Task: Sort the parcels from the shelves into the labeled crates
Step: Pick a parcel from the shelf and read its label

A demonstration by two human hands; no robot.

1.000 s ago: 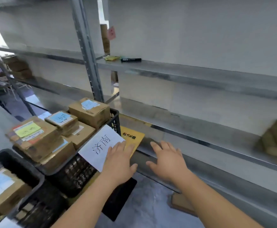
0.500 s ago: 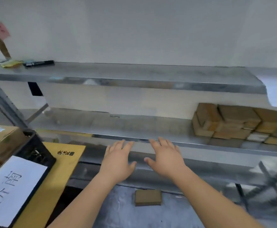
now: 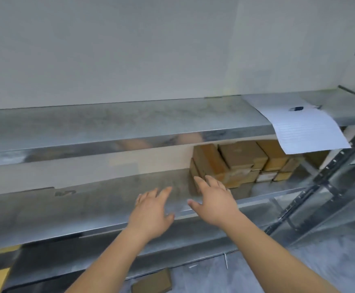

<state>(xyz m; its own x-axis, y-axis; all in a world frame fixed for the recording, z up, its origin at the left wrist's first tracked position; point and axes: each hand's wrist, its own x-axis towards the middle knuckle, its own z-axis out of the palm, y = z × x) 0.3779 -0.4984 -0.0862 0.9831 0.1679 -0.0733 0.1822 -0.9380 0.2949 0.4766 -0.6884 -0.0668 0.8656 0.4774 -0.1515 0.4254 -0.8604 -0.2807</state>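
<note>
Both hands reach with fingers spread and empty: left hand (image 3: 151, 210) over the middle shelf (image 3: 66, 212), right hand (image 3: 213, 199) nearing the stacked cardboard parcels (image 3: 231, 163) at its right end. Tugging a lower box could topple the leaning pile.

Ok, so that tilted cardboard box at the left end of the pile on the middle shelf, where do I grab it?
Probably by the two long sides of the tilted box, from the front-left. Its left side is free; other parcels crowd its right. The right hand is nearest.
</note>
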